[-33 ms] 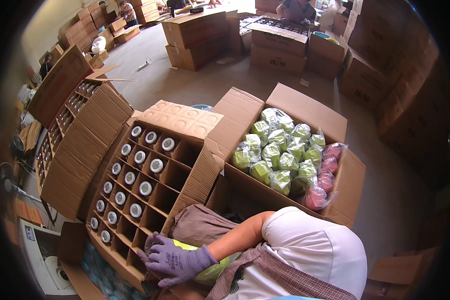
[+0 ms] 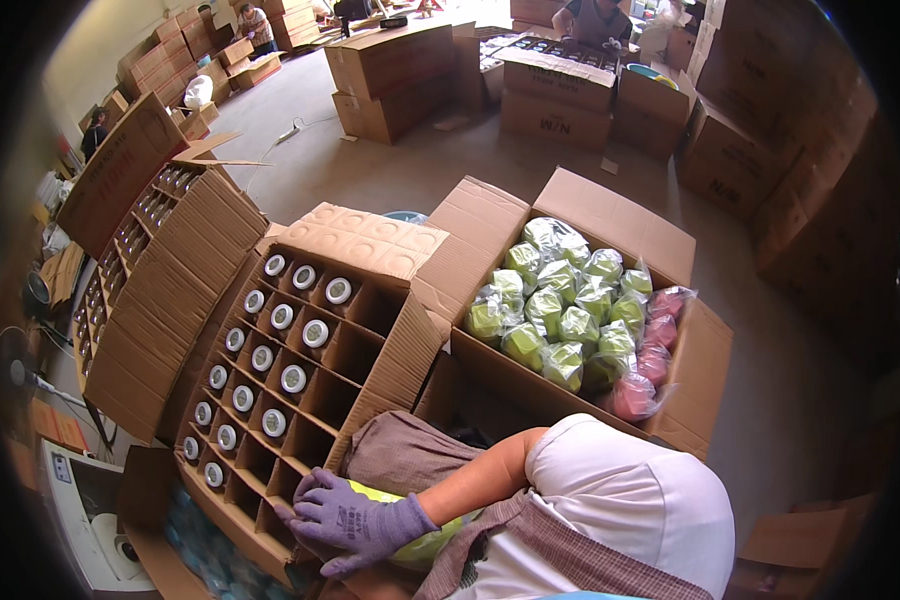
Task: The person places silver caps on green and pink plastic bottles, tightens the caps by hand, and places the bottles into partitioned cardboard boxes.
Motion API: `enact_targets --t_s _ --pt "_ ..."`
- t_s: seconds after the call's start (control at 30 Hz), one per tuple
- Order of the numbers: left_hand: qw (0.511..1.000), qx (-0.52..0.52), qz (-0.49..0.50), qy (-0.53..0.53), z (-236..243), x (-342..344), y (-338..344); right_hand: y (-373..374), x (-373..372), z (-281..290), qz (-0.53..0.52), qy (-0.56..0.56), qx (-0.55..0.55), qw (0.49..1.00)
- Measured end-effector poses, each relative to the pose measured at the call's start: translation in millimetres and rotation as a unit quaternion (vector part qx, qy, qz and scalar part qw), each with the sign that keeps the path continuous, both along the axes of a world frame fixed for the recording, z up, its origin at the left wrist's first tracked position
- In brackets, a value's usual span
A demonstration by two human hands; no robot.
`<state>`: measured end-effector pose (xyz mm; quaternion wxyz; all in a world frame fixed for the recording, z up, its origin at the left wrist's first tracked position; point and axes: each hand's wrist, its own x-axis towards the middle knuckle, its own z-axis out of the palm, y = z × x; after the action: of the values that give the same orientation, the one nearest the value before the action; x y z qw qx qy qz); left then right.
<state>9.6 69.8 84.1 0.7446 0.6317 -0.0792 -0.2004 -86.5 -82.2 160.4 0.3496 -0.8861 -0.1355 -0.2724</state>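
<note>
My right hand [image 2: 358, 525], in a purple-grey knit glove, reaches left over the near right corner of a divided carton [image 2: 395, 355]. Its fingers bend round something dark that I cannot make out. My left hand is mostly hidden beneath it; only a bit of its forearm [image 2: 375, 582] shows. A lime-green, shiny, bag-like thing [image 2: 425, 548] lies under my right wrist, close to my body. Several jars with white lids [image 2: 293, 378] stand upright in the carton's cells. The right column of cells is mostly bare of lids.
An open carton [image 2: 705, 385] of plastic-wrapped green pieces [image 2: 560, 310] and pink pieces [image 2: 632, 395] stands at right. Another divided carton [image 2: 170, 300] is at left, above a white appliance [image 2: 75, 510]. Stacked cartons [image 2: 390, 75] and a person [image 2: 595, 25] are farther back.
The view has shifted very slightly. My hands and the cartons otherwise look the same.
</note>
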Motion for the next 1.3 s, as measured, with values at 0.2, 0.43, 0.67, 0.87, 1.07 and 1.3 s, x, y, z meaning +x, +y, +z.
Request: enact_targets --t_s 0.2,0.43,0.67,0.87,1.07,1.3 --pt "0.851 0.261 -0.084 -0.449 61.7 -62.1 -11.3 -83.7 29.1 -85.9 0.224 0.286 0.464 0.808" --pt "0.946 -0.288 0.02 0.145 -61.3 14.8 21.9 -1.7 8.7 6.4 0.095 0.018 0.047 0.994" --pt "0.935 0.176 -0.054 -0.303 58.4 -35.4 -6.8 -77.8 40.4 -69.1 0.232 0.08 0.204 0.948" --pt "0.925 -0.308 -0.202 0.09 6.4 5.0 -21.6 -9.5 15.4 -0.1 0.076 0.01 -0.041 0.996" --pt "0.912 0.176 -0.035 -0.369 67.7 -35.8 1.0 -82.6 39.6 -57.0 0.214 0.085 0.23 0.946" --pt "0.985 -0.12 -0.084 -0.094 18.8 -15.6 -10.0 -56.0 25.1 -20.7 0.152 0.045 0.061 0.986"
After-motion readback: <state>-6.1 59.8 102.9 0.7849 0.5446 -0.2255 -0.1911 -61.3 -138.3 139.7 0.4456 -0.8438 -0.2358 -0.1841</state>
